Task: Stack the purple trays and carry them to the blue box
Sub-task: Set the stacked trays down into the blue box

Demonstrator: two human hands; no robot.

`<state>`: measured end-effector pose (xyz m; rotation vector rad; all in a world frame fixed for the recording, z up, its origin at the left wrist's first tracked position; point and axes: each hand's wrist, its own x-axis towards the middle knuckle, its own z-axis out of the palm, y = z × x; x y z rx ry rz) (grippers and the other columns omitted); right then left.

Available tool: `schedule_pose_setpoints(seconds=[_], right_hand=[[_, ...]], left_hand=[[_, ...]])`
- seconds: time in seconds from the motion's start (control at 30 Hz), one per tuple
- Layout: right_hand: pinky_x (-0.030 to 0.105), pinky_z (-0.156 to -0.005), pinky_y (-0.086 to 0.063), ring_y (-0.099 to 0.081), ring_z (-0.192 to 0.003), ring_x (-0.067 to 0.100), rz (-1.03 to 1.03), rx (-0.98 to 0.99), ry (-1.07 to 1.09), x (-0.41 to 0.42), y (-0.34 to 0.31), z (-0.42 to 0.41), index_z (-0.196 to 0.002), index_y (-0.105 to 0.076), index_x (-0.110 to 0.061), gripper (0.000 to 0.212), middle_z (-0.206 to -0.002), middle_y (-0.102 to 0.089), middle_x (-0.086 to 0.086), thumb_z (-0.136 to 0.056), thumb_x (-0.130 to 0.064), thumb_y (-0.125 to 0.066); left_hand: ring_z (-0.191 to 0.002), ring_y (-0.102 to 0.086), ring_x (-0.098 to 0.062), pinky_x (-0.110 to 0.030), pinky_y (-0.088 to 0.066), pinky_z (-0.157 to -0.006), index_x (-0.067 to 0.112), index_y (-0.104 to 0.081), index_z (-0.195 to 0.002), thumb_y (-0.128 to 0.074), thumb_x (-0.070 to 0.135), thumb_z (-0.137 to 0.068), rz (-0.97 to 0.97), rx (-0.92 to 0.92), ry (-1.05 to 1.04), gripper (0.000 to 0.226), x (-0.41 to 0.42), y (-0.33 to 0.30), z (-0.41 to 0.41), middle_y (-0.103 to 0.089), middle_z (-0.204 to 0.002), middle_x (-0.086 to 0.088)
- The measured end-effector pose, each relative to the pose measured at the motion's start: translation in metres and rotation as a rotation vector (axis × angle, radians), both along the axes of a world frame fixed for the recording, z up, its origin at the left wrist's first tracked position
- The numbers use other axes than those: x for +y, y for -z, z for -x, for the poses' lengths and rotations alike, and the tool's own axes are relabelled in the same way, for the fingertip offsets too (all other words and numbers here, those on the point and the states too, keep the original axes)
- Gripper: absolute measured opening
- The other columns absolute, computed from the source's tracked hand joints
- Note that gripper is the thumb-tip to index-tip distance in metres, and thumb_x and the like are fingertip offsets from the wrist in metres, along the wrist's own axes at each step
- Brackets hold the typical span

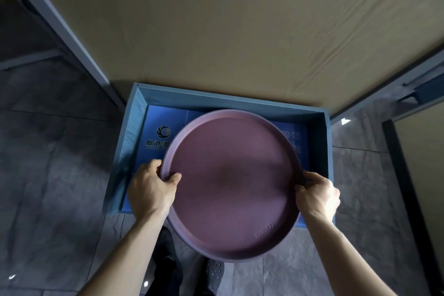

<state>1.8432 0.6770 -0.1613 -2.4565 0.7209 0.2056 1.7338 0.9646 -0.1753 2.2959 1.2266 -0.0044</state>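
Head view, looking down. A round purple tray (230,182) with a raised rim is held over an open blue box (240,101) that stands on a grey tiled floor (48,199); whether more than one tray is stacked cannot be told, though a second dark edge is seen below the near-left rim. The left hand (150,187) is closed on the tray's left rim, the thumb laid on the inner face and the fingers curled beneath; the right hand (318,193) is closed on the right rim in like manner, its fingertips hidden by the edge. The far part of the tray lies above the box's printed blue bottom, where a logo (163,131) is partly covered; the near part overhangs the box's front wall. A tan board (240,31) on a grey metal frame (62,24) is seen beyond the box; dark shoes (168,269) are seen under the tray, between the forearms.
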Motion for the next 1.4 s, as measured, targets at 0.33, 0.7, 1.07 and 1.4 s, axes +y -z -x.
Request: schedule_pose_setpoints(seconds=[0.33, 0.7, 1.07, 1.4], right_hand=[[0.035, -0.083, -0.052, -0.066, -0.093, 0.038, 0.038, -0.008, -0.073, -0.003, 0.004, -0.005, -0.112, -0.073, -0.027, 0.043, -0.099, -0.074, 0.010, -0.073, -0.009, -0.071], [0.032, -0.076, -0.048, -0.064, -0.092, 0.039, 0.051, -0.003, -0.104, -0.005, 0.007, -0.003, -0.111, -0.072, -0.028, 0.041, -0.098, -0.072, 0.012, -0.074, -0.010, -0.071], [0.038, -0.083, -0.051, -0.063, -0.098, 0.042, 0.063, -0.010, -0.108, -0.006, 0.007, -0.004, -0.115, -0.071, -0.028, 0.043, -0.103, -0.070, 0.016, -0.075, -0.010, -0.070], [0.040, -0.083, -0.050, -0.061, -0.099, 0.042, 0.090, 0.008, -0.149, -0.005, 0.009, -0.004, -0.119, -0.064, -0.024, 0.042, -0.109, -0.065, 0.017, -0.080, -0.009, -0.063]], left_hand=[[-0.100, -0.063, -0.035, -0.041, -0.047, -0.076, 0.012, -0.069, -0.108, -0.081, 0.042, -0.075, -0.040, 0.045, 0.012, 0.046, -0.003, -0.001, -0.001, -0.069, -0.106, -0.012], [-0.092, -0.066, -0.035, -0.038, -0.046, -0.063, 0.018, -0.070, -0.093, -0.080, 0.052, -0.072, -0.138, 0.114, 0.046, 0.041, -0.003, -0.005, 0.001, -0.071, -0.096, -0.006], [-0.090, -0.068, -0.035, -0.040, -0.052, -0.064, 0.019, -0.069, -0.089, -0.081, 0.050, -0.073, -0.108, 0.087, 0.029, 0.038, -0.004, -0.002, 0.002, -0.075, -0.088, -0.005], [-0.103, -0.067, -0.039, -0.042, -0.046, -0.069, 0.021, -0.045, -0.130, -0.082, 0.039, -0.076, -0.107, 0.070, 0.043, 0.068, -0.010, 0.000, 0.000, -0.072, -0.112, -0.012]])
